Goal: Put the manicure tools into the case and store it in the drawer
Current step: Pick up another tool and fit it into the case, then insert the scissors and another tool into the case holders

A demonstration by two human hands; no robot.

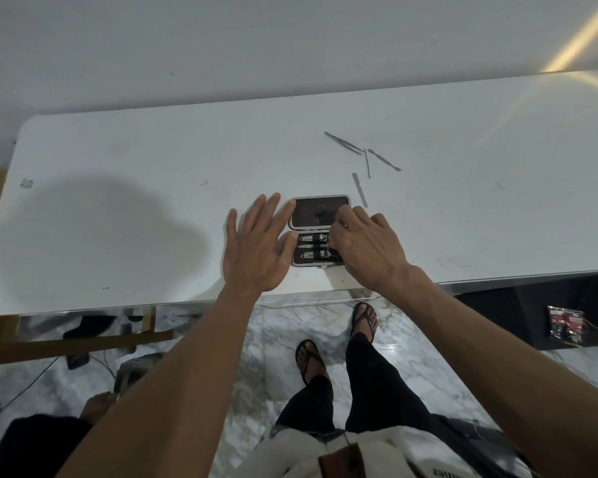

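A small manicure case (320,213) lies open near the front edge of the white table (118,188), its lid flat behind the tray. Two nail clippers (313,246) sit under straps in the tray. My left hand (256,246) rests flat with straight fingers against the case's left side. My right hand (363,244) covers the tray's right part with curled fingers pinching something small and dark; what it is I cannot make out. Behind the case lie tweezers (344,143), a thin pick (367,163), a cuticle pusher (384,160) and a nail file (359,189).
The table's front edge runs just below the case. A marble floor, my sandalled feet (365,320) and cables lie beneath. A small red and black packet (565,322) sits on a dark surface at the right. No drawer is visible.
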